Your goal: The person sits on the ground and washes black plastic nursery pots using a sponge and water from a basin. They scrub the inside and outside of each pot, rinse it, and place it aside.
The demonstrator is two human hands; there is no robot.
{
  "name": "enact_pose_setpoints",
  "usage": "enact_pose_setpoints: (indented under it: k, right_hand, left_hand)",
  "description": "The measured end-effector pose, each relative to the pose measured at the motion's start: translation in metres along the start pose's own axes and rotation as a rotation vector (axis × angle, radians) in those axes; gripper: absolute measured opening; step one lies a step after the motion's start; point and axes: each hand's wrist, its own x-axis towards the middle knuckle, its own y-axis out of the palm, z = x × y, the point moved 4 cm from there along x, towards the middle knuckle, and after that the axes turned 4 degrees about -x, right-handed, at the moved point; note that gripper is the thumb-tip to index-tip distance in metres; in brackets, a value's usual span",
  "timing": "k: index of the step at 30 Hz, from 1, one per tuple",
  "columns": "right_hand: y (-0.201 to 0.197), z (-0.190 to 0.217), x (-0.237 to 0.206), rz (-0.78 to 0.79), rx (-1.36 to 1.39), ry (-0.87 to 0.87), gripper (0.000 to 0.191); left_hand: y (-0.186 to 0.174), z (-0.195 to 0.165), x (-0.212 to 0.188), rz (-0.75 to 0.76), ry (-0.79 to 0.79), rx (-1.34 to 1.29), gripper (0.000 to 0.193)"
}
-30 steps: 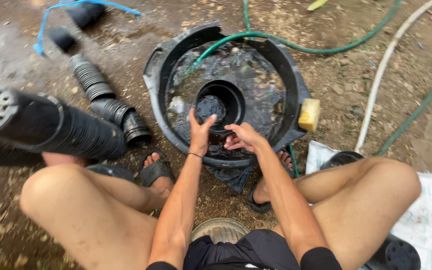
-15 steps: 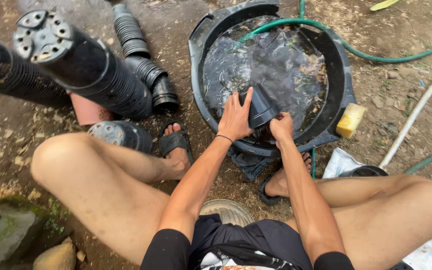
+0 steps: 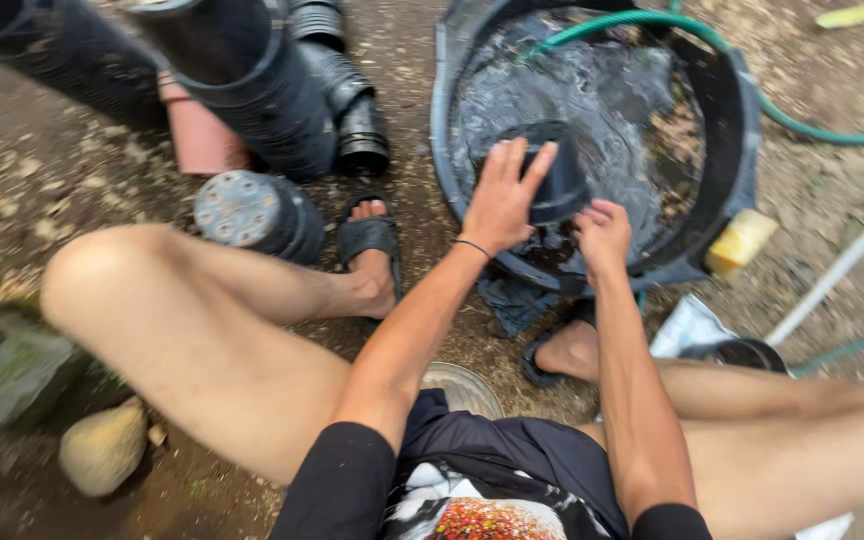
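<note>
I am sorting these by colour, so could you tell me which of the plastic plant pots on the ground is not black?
The terracotta-pink plastic pot, lying partly hidden under the stacked black plastic pots at upper left; all others are black.

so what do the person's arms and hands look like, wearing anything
Both arms are bare from short black sleeves down. The left hand has a thin dark band around the wrist. The right hand wears nothing; no gloves or rings visible.

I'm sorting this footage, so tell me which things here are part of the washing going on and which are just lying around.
In use:
left hand and right hand holding the black pot
black tub of water
green hose running into the tub

Lying about:
stacked black pots
yellow sponge at the tub's edge
white hose
rounded stone
</note>
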Motion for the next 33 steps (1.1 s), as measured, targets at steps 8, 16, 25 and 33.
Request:
enact_pose_setpoints:
  k: [8,16,25,33]
  right_hand:
    - [-0.044,0.025,0.020,-0.139,-0.158,-0.298,0.029]
    - [-0.032,-0.017,0.086,0.287,-0.815,-0.083,0.056]
    - [0.038,-0.068,0.199,0.306,-1.106,0.043,0.060]
    - [0.124,-0.082,0.235,0.354,-1.095,-0.072,0.057]
  left_hand:
    - [0.024,-0.003,0.025,0.337,-0.220,0.029,0.126]
    - [0.001,-0.011,0.027,-0.200,-0.294,-0.135,0.115]
    - [-0.006,0.002,0.058,-0.161,-0.423,-0.244,0.112]
    - [0.001,0.015,0.075,-0.153,-0.465,-0.260,0.108]
